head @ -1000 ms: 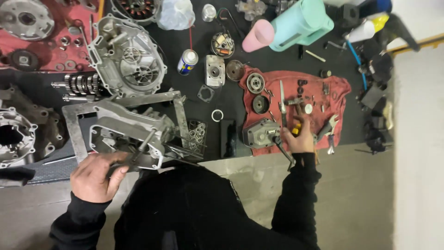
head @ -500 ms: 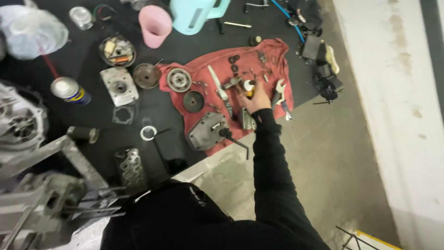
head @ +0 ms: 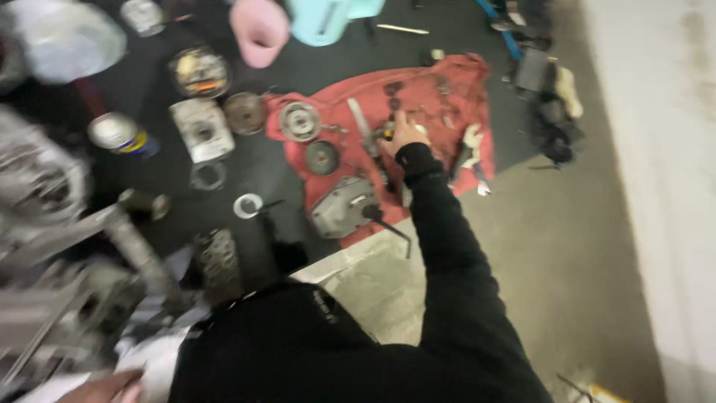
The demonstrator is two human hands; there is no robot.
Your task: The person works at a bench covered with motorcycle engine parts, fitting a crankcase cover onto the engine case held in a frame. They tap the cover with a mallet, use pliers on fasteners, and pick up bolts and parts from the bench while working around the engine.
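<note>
Since the previous frame, right hand (head: 404,134) is reaching slightly further up the red cloth (head: 447,97); view is shifting little. Fingers are pinching a small dark part with a yellow tip (head: 389,133), just beside a long flat metal tool (head: 359,119). Left hand (head: 104,388) is entering at bottom edge; grip cannot be told. Spray can (head: 119,136), blue and yellow with a round metal top, is lying left on the dark surface (head: 261,172). Pink cup (head: 259,30) is lying on its side, contents blurred. Grey housing (head: 343,209) is sitting at the cloth's lower edge.
</note>
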